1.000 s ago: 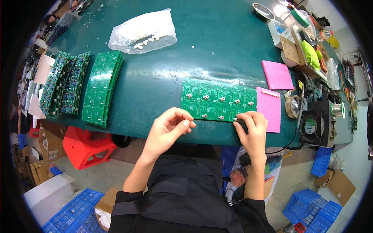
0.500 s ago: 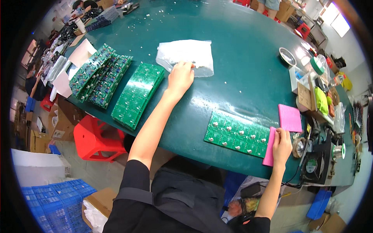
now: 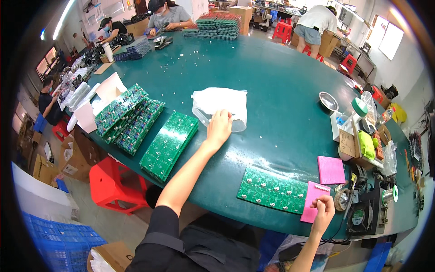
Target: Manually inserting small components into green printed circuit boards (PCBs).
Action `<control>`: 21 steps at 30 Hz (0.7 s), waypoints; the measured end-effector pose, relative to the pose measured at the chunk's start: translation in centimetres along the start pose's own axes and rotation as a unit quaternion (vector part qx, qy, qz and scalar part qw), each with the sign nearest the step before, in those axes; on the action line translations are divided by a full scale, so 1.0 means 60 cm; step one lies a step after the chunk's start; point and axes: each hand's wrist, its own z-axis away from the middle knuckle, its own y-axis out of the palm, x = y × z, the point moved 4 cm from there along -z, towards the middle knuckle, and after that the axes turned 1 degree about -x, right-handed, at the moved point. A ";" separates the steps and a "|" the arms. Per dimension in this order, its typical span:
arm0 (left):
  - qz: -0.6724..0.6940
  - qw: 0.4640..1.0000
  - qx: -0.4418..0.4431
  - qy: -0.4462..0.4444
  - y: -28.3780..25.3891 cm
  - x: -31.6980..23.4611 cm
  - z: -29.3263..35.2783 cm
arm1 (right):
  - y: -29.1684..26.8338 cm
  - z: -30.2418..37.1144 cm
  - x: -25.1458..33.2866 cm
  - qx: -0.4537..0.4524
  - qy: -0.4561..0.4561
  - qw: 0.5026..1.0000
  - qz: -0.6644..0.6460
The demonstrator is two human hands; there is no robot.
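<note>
My left hand [image 3: 219,128] is at the near edge of a clear plastic bag [image 3: 222,100] with white contents, its fingers drawn together. Whatever they hold is too small to make out. My right hand [image 3: 322,213] hovers at the right edge of a pink foam pad [image 3: 311,206], thumb and fingertips pinched; anything between them cannot be made out. A short row of small white pieces [image 3: 322,187] lies along the pad's far end. Touching or close to the pad's left side is a green circuit board [image 3: 272,189] with several small round metallic parts standing on it.
Left of the bag lie a stack of green boards [image 3: 170,145] and a pile of populated boards [image 3: 129,118]. At right are a second pink pad [image 3: 331,170], a solder wire spool [image 3: 389,195], a metal bowl [image 3: 328,101] and a parts box [image 3: 346,131]. Other people work beyond.
The view has tilted up, showing more of the room. My right hand has lifted off the pink pad, uncovering the row of white pieces. My left hand stays at the bag.
</note>
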 end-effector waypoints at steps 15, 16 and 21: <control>0.608 0.638 0.372 -0.292 -0.102 -0.273 0.260 | 0.150 0.083 0.123 0.097 -0.054 0.993 -0.048; 0.614 0.627 0.381 -0.290 -0.101 -0.276 0.266 | 0.149 0.084 0.121 0.094 -0.047 0.994 -0.042; 0.624 0.605 0.400 -0.292 -0.098 -0.286 0.280 | 0.147 0.092 0.120 0.112 -0.075 0.991 -0.017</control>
